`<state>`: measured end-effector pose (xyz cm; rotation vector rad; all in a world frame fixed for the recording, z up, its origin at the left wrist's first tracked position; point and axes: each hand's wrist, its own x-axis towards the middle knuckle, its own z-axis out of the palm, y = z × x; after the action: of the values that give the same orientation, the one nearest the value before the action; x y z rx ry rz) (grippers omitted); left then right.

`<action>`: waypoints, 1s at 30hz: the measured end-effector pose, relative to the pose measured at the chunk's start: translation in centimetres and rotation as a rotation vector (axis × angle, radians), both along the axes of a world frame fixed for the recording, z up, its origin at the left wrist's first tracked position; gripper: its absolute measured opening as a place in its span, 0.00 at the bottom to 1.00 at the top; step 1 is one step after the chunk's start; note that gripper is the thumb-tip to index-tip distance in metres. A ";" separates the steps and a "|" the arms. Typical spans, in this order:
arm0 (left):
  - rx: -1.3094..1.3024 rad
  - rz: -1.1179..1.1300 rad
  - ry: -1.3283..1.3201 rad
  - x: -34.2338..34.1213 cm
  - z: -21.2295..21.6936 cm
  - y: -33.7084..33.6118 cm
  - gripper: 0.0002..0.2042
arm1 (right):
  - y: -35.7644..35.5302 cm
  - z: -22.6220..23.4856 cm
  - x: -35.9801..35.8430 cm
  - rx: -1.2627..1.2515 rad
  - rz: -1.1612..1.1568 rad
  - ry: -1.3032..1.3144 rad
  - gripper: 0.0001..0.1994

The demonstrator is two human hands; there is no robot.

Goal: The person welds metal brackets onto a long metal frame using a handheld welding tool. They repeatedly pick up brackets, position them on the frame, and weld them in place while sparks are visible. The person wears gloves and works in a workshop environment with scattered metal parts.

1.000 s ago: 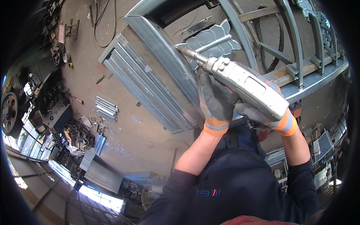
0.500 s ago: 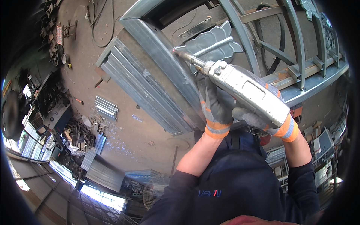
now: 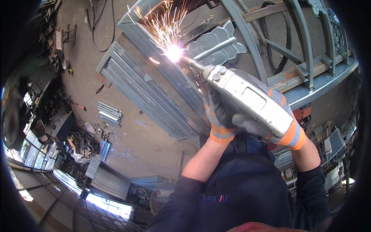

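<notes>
- Head view: the left hand (image 3: 221, 116), in a grey glove with an orange cuff, is wrapped around the front of a long silver metal handheld power tool (image 3: 247, 98), fingers closed on its body just behind the nose.
- The right hand (image 3: 270, 127), gloved the same way, is clamped on the rear of the tool, fingers curled under it.
- The tool's narrow tip touches a grey steel gate frame (image 3: 162, 73) beside a grey leaf-shaped metal ornament (image 3: 216, 42), and a bright burst of sparks (image 3: 172, 50) flies up from the contact point.
- The glare hides the tip, so its exact kind is probably not readable.
- Stacked grey metal profiles (image 3: 109, 113) lie on the concrete floor (image 3: 127, 143), well apart from the hands.
</notes>
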<state>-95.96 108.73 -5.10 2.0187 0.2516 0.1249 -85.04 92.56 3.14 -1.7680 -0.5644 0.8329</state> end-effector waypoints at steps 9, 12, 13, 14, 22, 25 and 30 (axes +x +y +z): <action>-0.184 0.060 -0.002 -0.2 0.1 -0.4 0.22 | 0.4 0.6 -0.3 -0.019 -0.055 0.188 0.34; -0.134 0.071 -0.002 -0.2 0.3 -0.5 0.22 | 0.0 0.1 -0.8 -0.016 -0.029 0.094 0.33; -0.118 0.079 -0.001 -0.2 0.4 -0.5 0.22 | -0.1 0.0 -1.0 -0.019 -0.019 0.061 0.33; -0.108 0.095 -0.003 -0.2 0.5 -0.6 0.22 | -0.2 -0.1 -1.1 -0.022 -0.006 0.028 0.33; -1.066 0.509 0.214 1.9 2.2 -1.8 0.24 | -2.1 1.4 0.0 0.079 -0.122 0.369 0.32; -1.500 0.565 0.161 1.9 4.5 -2.6 0.26 | -4.1 2.8 0.7 0.075 -0.282 0.652 0.41; -1.383 0.309 0.011 4.3 5.6 -2.7 0.28 | -7.4 1.7 2.3 0.253 -0.203 0.629 0.47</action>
<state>-91.62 106.05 0.54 0.6004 0.4822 0.0883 -82.71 85.16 4.84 -1.2166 -0.0648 1.0564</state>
